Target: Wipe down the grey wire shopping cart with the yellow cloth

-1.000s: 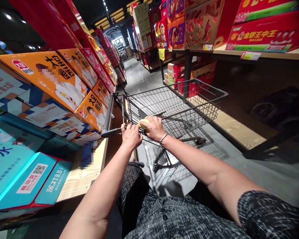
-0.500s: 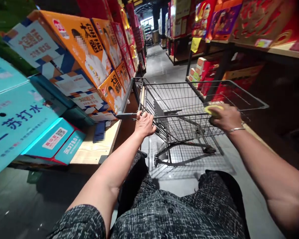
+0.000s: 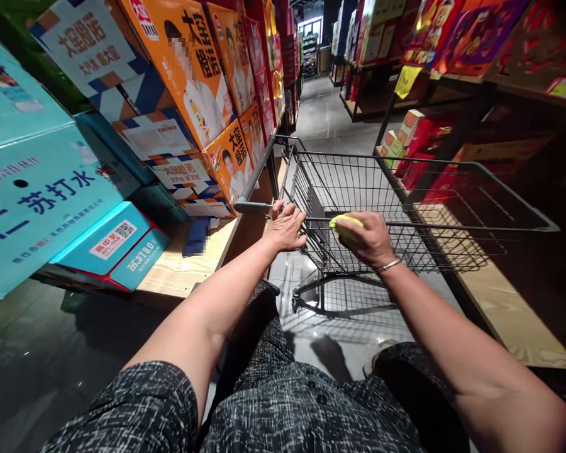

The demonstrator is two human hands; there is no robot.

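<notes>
Right hand [image 3: 370, 236], head view: fingers bunched around a yellow cloth [image 3: 345, 223] (possibly a sponge, cannot tell), a bracelet at the wrist. Cloth sits at the near top rail [image 3: 434, 225] of a wire shopping cart [image 3: 387, 157]; whether it presses on the metal is hidden by the fingers. Left hand [image 3: 285, 226] lies over the same rail, close to the handle [image 3: 259, 173]; fingers bent and slightly apart, closure underneath cannot be told.

Step in hand, my reading: wiping the rail while the left hand steadies the cart. A stroke along it would call for a firm pinch on the cloth and a path away from the left hand, toward the far end.

Edges: handle end stands near the orange cartons [image 3: 193, 69] and the left shelf board [image 3: 210, 251], where a dark blue item [image 3: 195, 236] lies beside the teal cartons [image 3: 23, 207]. Far end of the basket appears near or over the right shelf board [image 3: 514, 308]; contact cannot be told.

Room: most of it beyond the cart, along the aisle floor [image 3: 353, 129], plus a patch of floor between cart and knees. Rail looks unobstructed right of the cloth; leftward the hands stand near each other.
</notes>
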